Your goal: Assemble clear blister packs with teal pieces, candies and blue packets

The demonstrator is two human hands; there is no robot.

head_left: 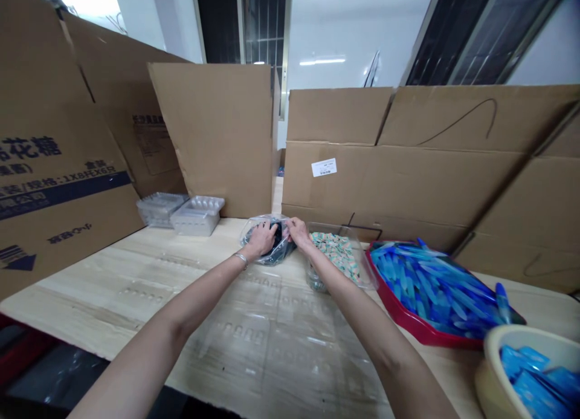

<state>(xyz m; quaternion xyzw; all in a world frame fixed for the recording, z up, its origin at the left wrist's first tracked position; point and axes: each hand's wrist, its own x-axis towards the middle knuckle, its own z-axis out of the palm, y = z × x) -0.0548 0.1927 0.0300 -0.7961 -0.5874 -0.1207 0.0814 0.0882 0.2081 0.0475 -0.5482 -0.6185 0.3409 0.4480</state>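
Note:
My left hand (pixel 261 237) presses on a clear plastic bag (pixel 254 233) that holds something dark, on the table's far side. The dark contents (pixel 276 240) are partly hidden under my fingers. My right hand (pixel 296 230) pinches the bag's right edge. Just right of it lies a second clear bag (pixel 334 257) filled with small teal-and-cream packets. A thin bracelet (pixel 241 259) circles my left wrist.
The pale wood-grain table (pixel 254 328) holds a red tray (pixel 399 313) piled with blue pieces and a cream bowl (pixel 489 370) of blue packets. Stacked plastic trays (pixel 197 216) stand at the left. Cardboard sheets (pixel 217 141) wall the far side.

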